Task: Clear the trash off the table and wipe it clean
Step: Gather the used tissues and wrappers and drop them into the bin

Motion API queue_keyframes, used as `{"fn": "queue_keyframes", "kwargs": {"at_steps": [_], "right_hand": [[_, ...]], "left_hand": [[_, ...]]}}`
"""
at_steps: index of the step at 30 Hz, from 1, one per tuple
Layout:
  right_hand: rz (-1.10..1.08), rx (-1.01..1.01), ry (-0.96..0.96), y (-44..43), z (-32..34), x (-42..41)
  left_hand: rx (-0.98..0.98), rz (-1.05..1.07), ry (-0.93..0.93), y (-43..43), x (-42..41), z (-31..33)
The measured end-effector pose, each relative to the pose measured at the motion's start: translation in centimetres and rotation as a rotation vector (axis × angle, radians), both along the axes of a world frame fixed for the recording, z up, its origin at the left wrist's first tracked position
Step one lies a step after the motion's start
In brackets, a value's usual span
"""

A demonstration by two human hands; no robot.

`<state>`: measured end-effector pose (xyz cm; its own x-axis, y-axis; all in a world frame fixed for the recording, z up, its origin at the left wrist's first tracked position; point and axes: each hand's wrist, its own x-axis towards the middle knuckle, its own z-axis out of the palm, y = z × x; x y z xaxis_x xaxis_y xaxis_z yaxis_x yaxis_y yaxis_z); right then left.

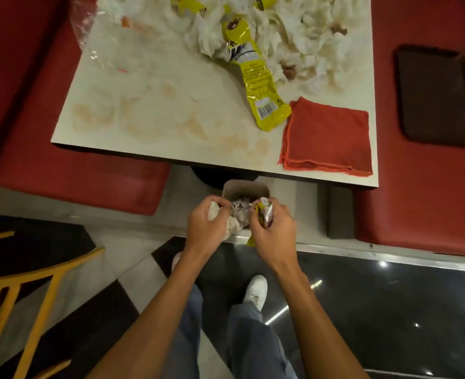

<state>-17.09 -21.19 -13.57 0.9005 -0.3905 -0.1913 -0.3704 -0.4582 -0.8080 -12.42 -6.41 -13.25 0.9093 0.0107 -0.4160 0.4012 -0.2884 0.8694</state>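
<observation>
Blue denim legs and a white shoe (256,292) stand on the glossy floor, and just ahead of them both hands hang over a small grey bin (246,188) tucked below the table's near edge. The left hand (205,229) has its fingers curled round a wad of white tissue (214,212). The right hand (273,232) is closed about a crushed yellow-and-silver wrapper (264,216). Paper already lies in the bin, so I'd say the step in hand is the drop. To do it well, both fists should be low and right over the opening before the fingers loosen, since light tissue drifts and the bin mouth looks narrow beside two full hands. Letting go one hand at a time would help. Beyond, the pale table (149,116) shows orange smears across its near half. A folded red-orange cloth (332,138) lies at the near right corner, touching the tail of a long yellow packet (261,97). Farther back sits a heap of crumpled tissues (313,42) with more yellow wrappers among them, and clear plastic film (89,39) lies at the far left edge. Plenty of trash remains, and the wiping looks not yet begun. A brown tray (439,97) rests on the red bench to the right.
</observation>
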Motion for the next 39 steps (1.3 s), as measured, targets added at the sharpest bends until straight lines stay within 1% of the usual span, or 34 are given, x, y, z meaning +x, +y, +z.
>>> {"fn": "queue_keyframes", "kwargs": {"at_steps": [5,7,9,12,16,20,22,24,25,26,28,31,36,39], "right_hand": [[0.015,0.018,0.134,-2.6,-7.8,0.0],[0.037,0.017,0.172,-3.5,-11.4,0.8],[0.054,0.019,0.22,-4.3,-14.6,1.8],[0.058,0.03,0.286,-5.3,-19.5,3.7],[0.107,-0.099,0.243,-6.1,-25.8,6.3],[0.192,-0.32,0.222,-6.3,-31.0,7.6],[0.25,-0.378,0.233,-6.1,-32.3,8.0],[0.321,-0.402,0.27,-5.9,-33.0,8.3],[0.354,-0.416,0.298,-5.9,-33.2,8.4],[0.374,-0.423,0.319,-6.0,-33.6,8.5],[0.379,-0.404,0.347,-6.3,-33.8,8.6],[0.389,-0.366,0.381,-6.4,-33.6,8.9],[0.49,-0.31,0.414,-5.8,-34.3,9.0],[0.46,-0.261,0.402,-5.5,-34.0,8.7]], "left_hand": [[0.089,-0.034,0.145,-2.5,0.0,-7.2],[0.113,-0.059,0.172,-3.6,0.9,-10.3],[0.161,-0.116,0.178,-4.6,2.1,-13.3],[0.269,-0.258,0.175,-5.8,4.0,-17.6],[0.32,-0.33,0.15,-6.4,5.8,-23.6],[0.302,-0.372,0.062,-6.9,6.4,-27.7],[0.296,-0.398,0.034,-7.3,6.9,-29.8],[0.294,-0.472,0.067,-7.2,7.2,-33.5],[0.31,-0.517,0.088,-6.9,7.2,-36.4],[0.33,-0.549,0.102,-6.7,7.3,-37.6],[0.331,-0.558,0.075,-6.7,7.2,-36.5],[0.281,-0.547,0.019,-6.7,7.2,-32.7],[0.297,-0.523,0.039,-5.6,7.1,-30.2],[0.335,-0.515,0.072,-4.8,6.9,-28.4]]}}
